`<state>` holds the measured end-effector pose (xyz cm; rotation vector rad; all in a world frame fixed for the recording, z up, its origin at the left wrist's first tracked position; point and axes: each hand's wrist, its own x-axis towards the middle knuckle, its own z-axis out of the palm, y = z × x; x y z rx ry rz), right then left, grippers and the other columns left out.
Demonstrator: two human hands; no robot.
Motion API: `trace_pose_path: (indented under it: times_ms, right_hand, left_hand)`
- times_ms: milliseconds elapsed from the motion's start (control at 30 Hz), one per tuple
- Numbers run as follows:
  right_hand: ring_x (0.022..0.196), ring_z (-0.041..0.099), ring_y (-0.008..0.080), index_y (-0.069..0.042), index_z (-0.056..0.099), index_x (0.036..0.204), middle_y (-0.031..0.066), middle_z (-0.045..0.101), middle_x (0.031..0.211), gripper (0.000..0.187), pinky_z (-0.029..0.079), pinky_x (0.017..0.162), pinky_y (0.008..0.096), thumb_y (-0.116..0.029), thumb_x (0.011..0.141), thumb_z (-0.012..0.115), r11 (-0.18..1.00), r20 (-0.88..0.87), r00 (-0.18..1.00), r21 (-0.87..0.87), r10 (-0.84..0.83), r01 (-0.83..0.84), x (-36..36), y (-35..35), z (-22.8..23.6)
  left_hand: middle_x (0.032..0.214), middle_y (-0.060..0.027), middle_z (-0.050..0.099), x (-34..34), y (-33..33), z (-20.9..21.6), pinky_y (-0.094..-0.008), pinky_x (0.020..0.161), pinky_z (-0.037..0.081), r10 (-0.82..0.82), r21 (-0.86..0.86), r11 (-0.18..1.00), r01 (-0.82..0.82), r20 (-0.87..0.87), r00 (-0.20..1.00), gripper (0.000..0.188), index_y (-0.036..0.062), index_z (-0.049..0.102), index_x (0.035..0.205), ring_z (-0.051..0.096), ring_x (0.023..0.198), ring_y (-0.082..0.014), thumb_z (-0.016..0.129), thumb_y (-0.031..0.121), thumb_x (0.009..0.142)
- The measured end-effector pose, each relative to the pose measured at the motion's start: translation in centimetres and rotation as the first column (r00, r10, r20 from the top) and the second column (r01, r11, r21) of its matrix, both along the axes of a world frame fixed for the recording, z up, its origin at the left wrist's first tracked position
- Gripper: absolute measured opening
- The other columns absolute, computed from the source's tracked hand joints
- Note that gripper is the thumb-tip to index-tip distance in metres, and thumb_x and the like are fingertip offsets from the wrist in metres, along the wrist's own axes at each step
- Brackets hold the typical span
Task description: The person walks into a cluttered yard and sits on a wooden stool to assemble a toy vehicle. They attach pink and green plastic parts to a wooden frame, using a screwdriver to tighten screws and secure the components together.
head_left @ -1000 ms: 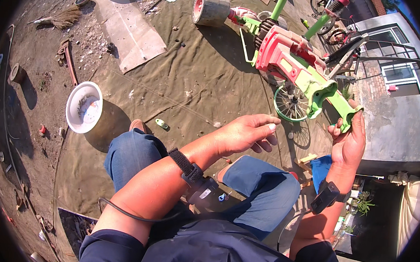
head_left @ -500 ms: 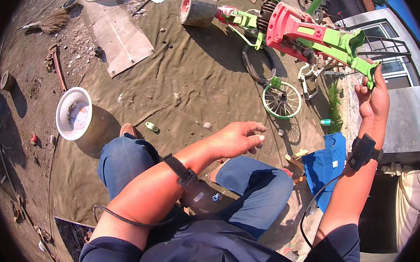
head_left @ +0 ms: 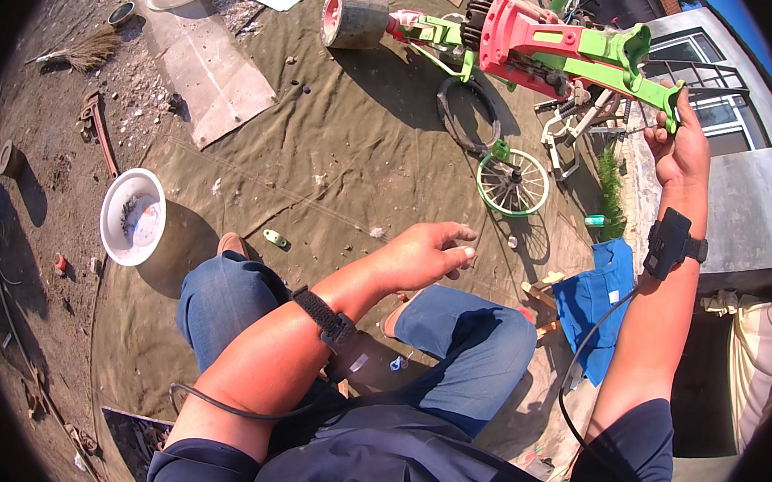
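My right hand [head_left: 684, 153], raised at the upper right, has its fingers closed round the end of a green arm on a red-and-green metal frame [head_left: 542, 50]. Red plates, black coil springs and green brackets make up this frame. A wide grey wheel [head_left: 357, 17] with a red hub sits at its far left end. My left hand [head_left: 430, 251] hovers over my lap, fingers loosely bent and apart. Nothing visible lies between them. Below the frame are a black tyre [head_left: 468, 112] and a small spoked wheel with a green rim [head_left: 514, 182].
A white basin [head_left: 132, 217] with small bits inside stands left of my knee. Beyond it lie a pipe wrench [head_left: 100, 131] and a straw brush [head_left: 91, 48]. Blue cloth [head_left: 595, 300] lies right of my knee. A small green part [head_left: 274, 238] rests on the ground sheet [head_left: 319, 178].
The view has shifted slightly, so the frame and my right hand appear a little higher and further left. My right hand keeps its grip; my left hand stays over my lap.
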<state>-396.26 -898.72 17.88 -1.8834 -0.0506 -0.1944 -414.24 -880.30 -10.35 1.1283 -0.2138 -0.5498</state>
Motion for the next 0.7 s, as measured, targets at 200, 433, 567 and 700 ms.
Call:
trace_pose_path:
  times_ms: [200,433,567,700]
  right_hand:
    - [0.045,0.044,0.0038,-0.011,0.063,0.114,-0.0036,0.050,0.065,0.036,0.050,0.049,0.0222,-0.042,0.097,0.056,1.000,-0.008,1.000,-0.003,0.015,-0.015,0.4,-0.6,0.4]
    - [0.045,0.044,0.0038,-0.012,0.063,0.114,-0.0039,0.050,0.065,0.036,0.051,0.049,0.0221,-0.043,0.096,0.057,1.000,-0.021,1.000,-0.005,0.016,-0.016,0.3,-1.0,0.4]
    - [0.045,0.044,0.0038,-0.012,0.063,0.115,-0.0038,0.050,0.065,0.036,0.051,0.049,0.0216,-0.043,0.097,0.055,1.000,-0.023,1.000,-0.004,0.010,-0.010,-0.4,-0.6,0.1]
    - [0.045,0.041,0.0036,-0.012,0.059,0.122,-0.0035,0.049,0.067,0.039,0.047,0.050,0.0216,-0.042,0.098,0.054,1.000,-0.029,1.000,-0.007,0.010,-0.010,-0.9,-1.0,-0.6]
  left_hand:
    - [0.105,-0.0057,0.066,0.1,-0.1,-0.5,-0.0289,0.077,0.051,0.021,-0.015,1.000,-0.022,-0.020,1.000,0.044,0.0045,0.051,0.135,0.063,0.089,-0.0129,0.057,0.024,0.097]
    - [0.102,-0.0040,0.067,0.0,-0.1,-0.8,-0.0283,0.077,0.051,0.021,-0.006,1.000,-0.021,-0.017,1.000,0.045,0.0038,0.050,0.135,0.064,0.088,-0.0125,0.058,0.026,0.097]
    - [0.102,-0.0038,0.067,0.0,0.0,-0.6,-0.0284,0.077,0.051,0.030,-0.011,0.999,-0.030,-0.023,0.999,0.045,0.0035,0.050,0.135,0.064,0.088,-0.0124,0.058,0.026,0.097]
    - [0.103,-0.0038,0.067,0.1,0.2,-0.3,-0.0286,0.077,0.051,0.043,-0.003,0.999,-0.043,-0.034,0.998,0.045,0.0034,0.050,0.135,0.063,0.088,-0.0120,0.057,0.028,0.098]
